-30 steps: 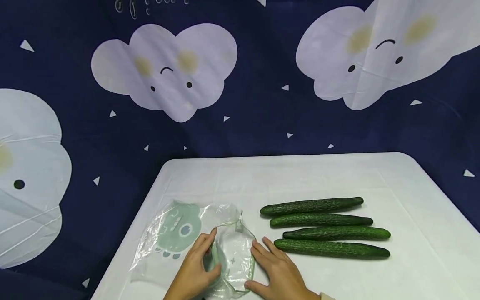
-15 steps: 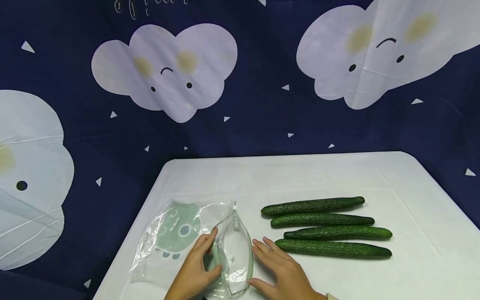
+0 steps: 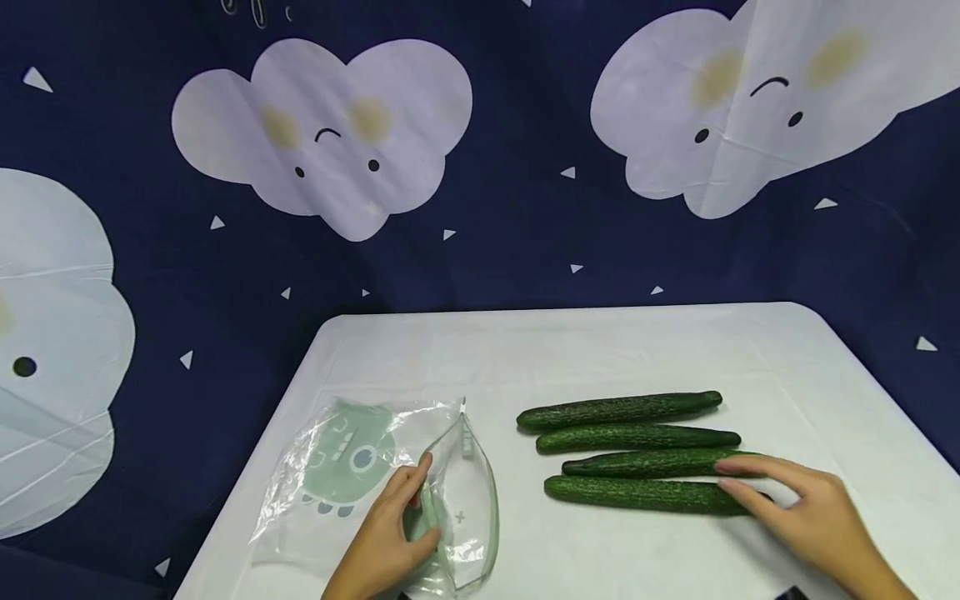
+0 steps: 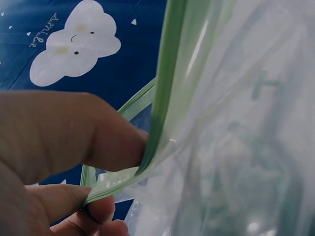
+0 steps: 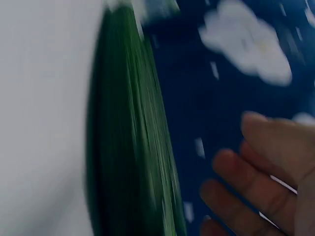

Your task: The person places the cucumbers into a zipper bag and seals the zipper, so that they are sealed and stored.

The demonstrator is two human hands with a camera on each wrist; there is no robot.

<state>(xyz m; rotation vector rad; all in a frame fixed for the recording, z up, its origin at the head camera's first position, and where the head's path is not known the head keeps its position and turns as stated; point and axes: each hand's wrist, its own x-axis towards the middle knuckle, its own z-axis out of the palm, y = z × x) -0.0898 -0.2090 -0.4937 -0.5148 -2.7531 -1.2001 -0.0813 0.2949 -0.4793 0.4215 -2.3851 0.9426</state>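
**Clear bag gaped beside four cucumbers**

A dark blue cloth [image 3: 517,258] printed with pale clouds [image 3: 330,133] hung behind the white counter [image 3: 570,350]. On the counter's left lay the clear bag [image 3: 348,458], its mouth gaping on the side nearer the four cucumbers [image 3: 633,437], which lay roughly parallel to its right. The right hand [image 3: 806,512] was at the right ends of the two nearest cucumbers, thumb and fingers apart; whether it touched either could not be told. The left hand [image 3: 386,529] pinched one side of the bag's green rim [image 4: 167,73]. That soft rim seemed the weak point: with its right side unheld, it could fold inward and narrow the mouth. The cucumbers' closeness was another risk, since a careless grasp might roll a neighbour.
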